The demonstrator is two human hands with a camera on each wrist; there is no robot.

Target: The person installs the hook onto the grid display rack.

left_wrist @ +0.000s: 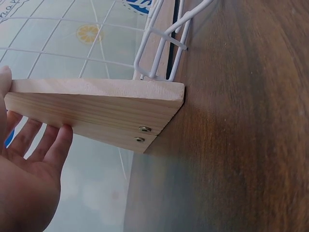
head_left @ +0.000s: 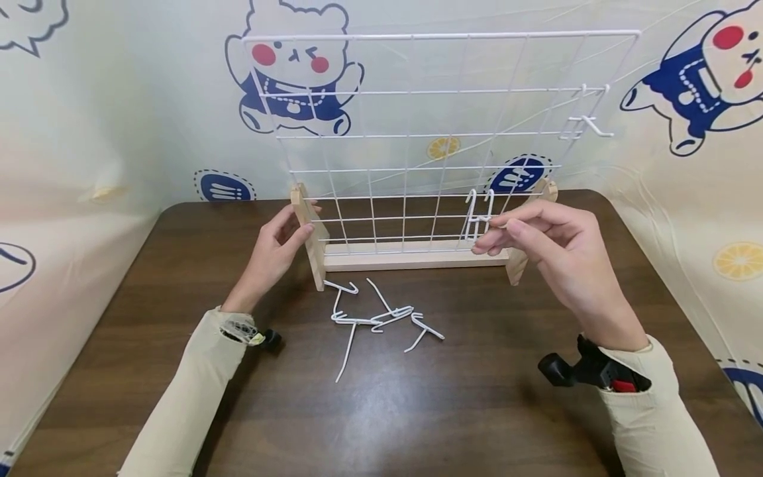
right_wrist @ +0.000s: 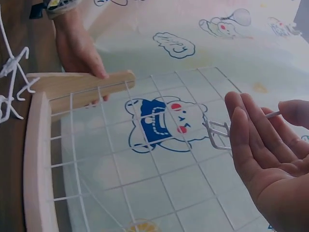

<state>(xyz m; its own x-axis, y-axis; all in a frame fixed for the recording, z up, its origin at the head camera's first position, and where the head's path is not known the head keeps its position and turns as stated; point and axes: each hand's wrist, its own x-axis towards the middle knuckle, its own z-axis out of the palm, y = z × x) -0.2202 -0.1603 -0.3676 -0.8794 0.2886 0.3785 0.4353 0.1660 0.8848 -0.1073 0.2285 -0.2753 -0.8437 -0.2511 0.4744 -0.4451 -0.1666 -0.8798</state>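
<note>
A white wire grid (head_left: 405,136) stands upright in a wooden base (head_left: 417,258). At its left end, my left hand (head_left: 271,246) grips the wooden side panel (head_left: 314,255); the left wrist view shows the thumb and fingers on opposite sides of the panel (left_wrist: 96,108). My right hand (head_left: 566,258) pinches the prong of a white wire hook (head_left: 479,219) in front of the grid's lower right. In the right wrist view the hook's frame (right_wrist: 219,143) shows beyond the fingers of the right hand (right_wrist: 273,162). Whether that hook touches the grid, I cannot tell.
Several loose white hooks (head_left: 357,322) lie in a tangled group on the brown table (head_left: 387,411), in front of the base. Another hook (head_left: 587,124) hangs at the grid's upper right. Behind the rack is a printed cloth (head_left: 179,126) with cartoon figures.
</note>
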